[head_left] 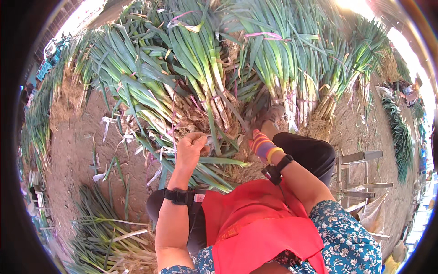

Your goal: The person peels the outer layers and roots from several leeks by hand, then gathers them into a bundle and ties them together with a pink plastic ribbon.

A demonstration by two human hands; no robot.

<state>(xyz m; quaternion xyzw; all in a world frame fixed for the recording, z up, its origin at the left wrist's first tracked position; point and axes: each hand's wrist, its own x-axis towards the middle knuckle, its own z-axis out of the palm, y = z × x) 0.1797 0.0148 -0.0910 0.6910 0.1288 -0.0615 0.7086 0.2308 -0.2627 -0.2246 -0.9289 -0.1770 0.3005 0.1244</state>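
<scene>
My left hand [191,147] is closed, thumb against the fingers, beside the root ends of a bundle of long green onions [153,114]. Whatever it may pinch is too small to make out; a thin pink tie [174,133] runs close by. On my right hand [263,145] is a striped purple, orange and yellow glove. Its fingers are closed at the near end of a long, narrow grey blade [233,108], which slants up and left among the stalks. The grip is partly hidden. Another tied bundle [205,68] stands just beyond the blade.
More tied onion bundles [283,55] lie across the far side. Loose onions [102,228] are heaped at lower left on the dirt floor [73,169]. A metal-framed stool [360,182] stands at my right, near my bent knee [315,153]. A blue vehicle [50,57] is at far left.
</scene>
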